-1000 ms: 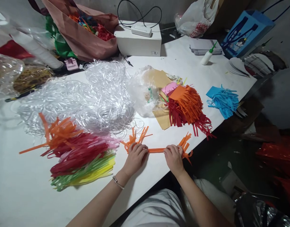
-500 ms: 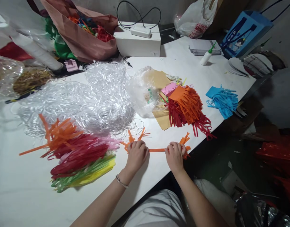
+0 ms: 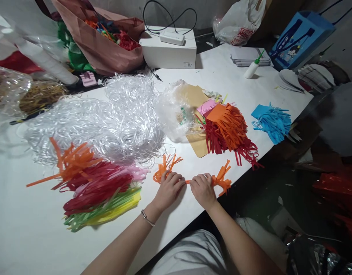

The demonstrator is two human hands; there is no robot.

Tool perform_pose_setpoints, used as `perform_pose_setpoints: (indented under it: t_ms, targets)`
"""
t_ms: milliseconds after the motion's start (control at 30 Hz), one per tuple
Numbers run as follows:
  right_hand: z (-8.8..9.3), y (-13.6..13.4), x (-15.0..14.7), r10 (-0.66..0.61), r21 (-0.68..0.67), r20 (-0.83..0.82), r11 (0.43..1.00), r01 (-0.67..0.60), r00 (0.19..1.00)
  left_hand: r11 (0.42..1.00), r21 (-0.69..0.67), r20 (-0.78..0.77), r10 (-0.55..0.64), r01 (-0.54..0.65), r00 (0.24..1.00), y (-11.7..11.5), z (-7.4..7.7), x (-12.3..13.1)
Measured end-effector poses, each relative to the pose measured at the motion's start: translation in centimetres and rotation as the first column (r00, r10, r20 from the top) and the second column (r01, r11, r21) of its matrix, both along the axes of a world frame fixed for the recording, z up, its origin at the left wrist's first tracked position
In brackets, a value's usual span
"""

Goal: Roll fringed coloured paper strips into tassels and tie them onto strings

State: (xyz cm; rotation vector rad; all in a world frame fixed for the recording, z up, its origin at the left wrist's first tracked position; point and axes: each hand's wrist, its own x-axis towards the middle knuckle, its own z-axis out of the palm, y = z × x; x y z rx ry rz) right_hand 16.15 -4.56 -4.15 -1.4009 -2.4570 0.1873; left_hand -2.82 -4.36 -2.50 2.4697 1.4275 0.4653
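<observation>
An orange paper tassel strip lies across the white table near its front edge, fringed at both ends and narrow in the middle. My left hand is closed on its left part, with fringe sticking out beyond the fingers. On its right part sits my right hand, also closed, fingertips down on the strip. Only a short twisted length shows between the two hands. To the left lie tissue tassels: orange, red, and green and yellow.
A heap of shiny white cord fills the table's left middle. Behind my hands are a clear plastic bag, stacked orange fringed paper and blue fringed paper. A glue bottle and a white box stand farther back.
My right hand has slid left, closer to my left hand, so less of the orange strip shows between them. The right fringe is more exposed. My left hand has shifted slightly right.
</observation>
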Motion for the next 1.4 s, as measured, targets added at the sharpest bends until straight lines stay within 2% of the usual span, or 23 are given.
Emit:
perform_pose_setpoints:
  t_ms: [333, 600, 800, 1100, 1200, 1300, 1400]
  targets:
    - [0.3, 0.5, -1.2, 0.036, -0.012, 0.010, 0.999, -0.035, 0.999, 0.998, -0.059, 0.086, 0.021, -0.016, 0.996, 0.4, -0.2, 0.1]
    - [0.2, 0.7, 0.8, 0.043, 0.021, 0.049, 0.999, -0.044, 0.998, 0.992, -0.041, 0.111, 0.125, -0.121, 0.986, 0.2, -0.6, -0.3]
    - [-0.2, 0.4, 2.9, -0.088, -0.024, -0.046, 0.996, 0.087, 0.995, 0.981, -0.025, 0.113, 0.196, -0.194, 0.974, -0.1, -0.3, 0.0]
    - [1.7, 1.1, 2.2, -0.285, -0.080, -0.010, 0.956, 0.283, 0.959, 0.963, 0.012, -0.062, 0.270, -0.269, 0.961, 0.4, 0.6, 1.5]
    - [2.0, 1.4, 1.9, -0.268, -0.086, 0.005, 0.960, 0.267, 0.964, 0.982, 0.046, -0.069, 0.184, -0.181, 0.981, 0.1, 0.3, 1.4]
    - [1.9, 1.3, 1.9, -0.148, -0.080, 0.026, 0.985, 0.150, 0.989, 0.997, 0.068, -0.068, 0.027, -0.022, 0.997, -0.3, -0.1, 0.8]
    - [1.4, 0.9, 1.8, -0.063, -0.063, 0.056, 0.996, 0.066, 0.996, 0.994, 0.098, -0.077, -0.034, 0.041, 0.996, -0.4, -0.5, 0.3]
